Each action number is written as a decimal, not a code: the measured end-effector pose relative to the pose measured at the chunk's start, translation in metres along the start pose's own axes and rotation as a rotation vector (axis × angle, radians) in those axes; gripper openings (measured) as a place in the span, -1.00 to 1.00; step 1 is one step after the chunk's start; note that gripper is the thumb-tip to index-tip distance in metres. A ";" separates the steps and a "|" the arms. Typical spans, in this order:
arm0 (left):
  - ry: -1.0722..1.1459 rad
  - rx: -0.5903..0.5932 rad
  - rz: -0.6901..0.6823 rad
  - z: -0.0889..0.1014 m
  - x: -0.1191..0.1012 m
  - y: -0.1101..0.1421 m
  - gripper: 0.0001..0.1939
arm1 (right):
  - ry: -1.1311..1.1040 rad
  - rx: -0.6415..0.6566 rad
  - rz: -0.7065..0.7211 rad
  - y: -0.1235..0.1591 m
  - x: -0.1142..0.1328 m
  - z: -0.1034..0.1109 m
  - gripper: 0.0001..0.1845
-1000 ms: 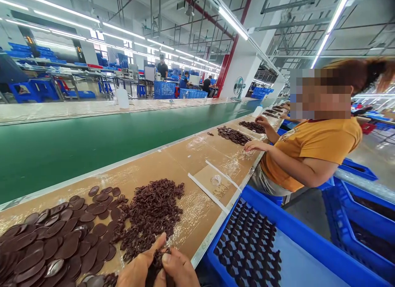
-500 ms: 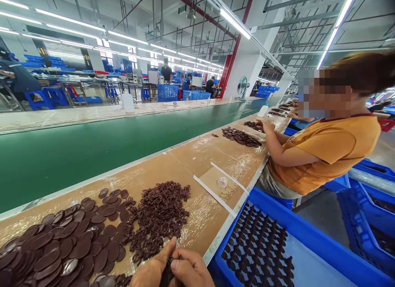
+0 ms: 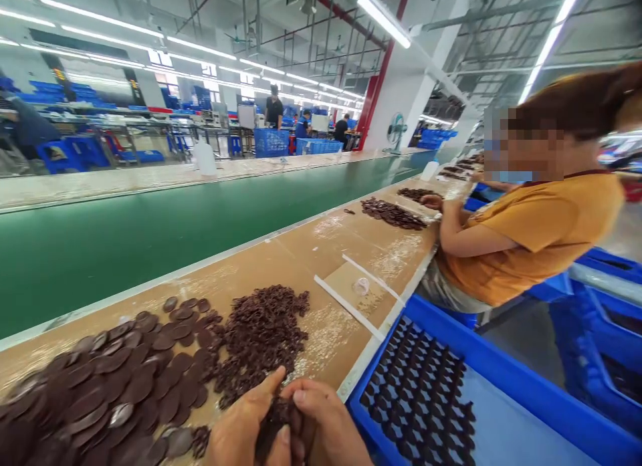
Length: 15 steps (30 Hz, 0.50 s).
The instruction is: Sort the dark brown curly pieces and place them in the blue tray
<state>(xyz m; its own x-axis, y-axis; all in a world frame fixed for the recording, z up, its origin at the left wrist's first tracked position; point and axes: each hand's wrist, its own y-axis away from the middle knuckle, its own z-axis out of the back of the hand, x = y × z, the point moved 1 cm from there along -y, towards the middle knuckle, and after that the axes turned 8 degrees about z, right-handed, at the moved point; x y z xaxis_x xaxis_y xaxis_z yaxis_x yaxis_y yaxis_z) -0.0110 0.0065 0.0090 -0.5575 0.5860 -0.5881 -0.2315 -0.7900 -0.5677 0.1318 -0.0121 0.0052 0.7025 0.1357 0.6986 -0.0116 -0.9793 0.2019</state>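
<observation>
Both my hands meet at the bottom of the head view, at the near edge of the bench. My left hand (image 3: 241, 426) is closed around a small dark brown piece (image 3: 273, 422), its thumb or finger pointing up. My right hand (image 3: 324, 419) pinches the same piece from the right. Fingers cover most of it, so its exact kind is hidden. Just beyond lies a heap of small curled dark brown pieces (image 3: 263, 335). On the left spreads a pile of flat oval dark brown pieces (image 3: 135, 379).
To the right a blue tray (image 3: 542, 386) holds rows of dark brown pieces (image 3: 421, 392). White strips and a small clear cup (image 3: 361, 287) are on the bench (image 3: 321, 339). A green conveyor belt (image 3: 150, 239) runs behind. A co-worker in an orange shirt (image 3: 542, 232) sits at right.
My right hand has shifted slightly right and turned, with more of its fingers showing around the dark piece. The co-worker's hands have moved a little; the view has tilted slightly.
</observation>
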 end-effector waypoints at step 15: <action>0.009 0.084 0.025 0.015 -0.019 -0.008 -0.68 | 0.022 0.008 -0.007 0.019 0.019 -0.017 -0.66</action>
<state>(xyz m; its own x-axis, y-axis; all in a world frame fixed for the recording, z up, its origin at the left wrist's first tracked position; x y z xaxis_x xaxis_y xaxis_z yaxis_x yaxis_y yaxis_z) -0.0104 -0.0008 0.0331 -0.5571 0.5673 -0.6065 -0.2838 -0.8164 -0.5030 0.1329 -0.0253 0.0339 0.6864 0.1457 0.7125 -0.0012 -0.9795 0.2015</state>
